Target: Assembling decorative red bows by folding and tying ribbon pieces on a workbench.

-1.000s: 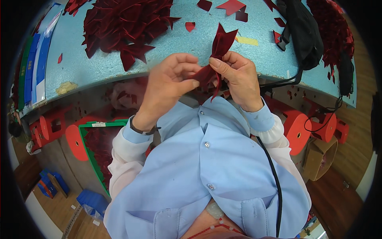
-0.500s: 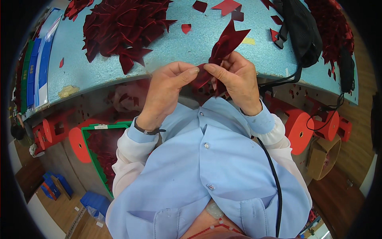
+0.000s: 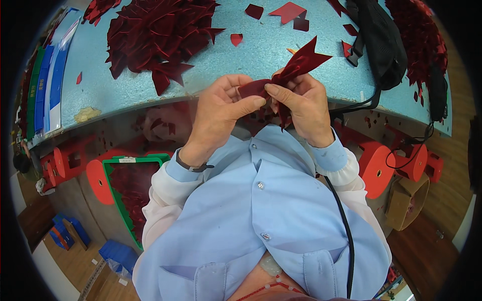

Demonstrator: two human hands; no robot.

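Observation:
A dark red velvet ribbon bow (image 3: 304,61) is held in front of my chest, just off the table's near edge. My right hand (image 3: 306,108) pinches its middle between thumb and fingers, with a forked tail pointing up and right and another end hanging below. On the bow's left side, my left hand (image 3: 216,113) is closed at the short loop, its fingers curled behind and its thumb stretched underneath. The fingertips behind the ribbon are partly hidden. A large heap of similar dark red bows (image 3: 155,37) lies on the table beyond my left hand.
The pale blue table (image 3: 221,62) carries red scraps (image 3: 287,12), a black bag (image 3: 379,45) and another red heap (image 3: 416,45) at right. Blue folders (image 3: 56,75) line its left end. Below stand a green crate (image 3: 115,195) with red pieces, red stools (image 3: 379,170) and a cardboard box (image 3: 406,203).
The bow has tilted further right, its forked tail now lower and pointing more sideways. My left thumb has moved down from the knot, and the left loop shows more fully.

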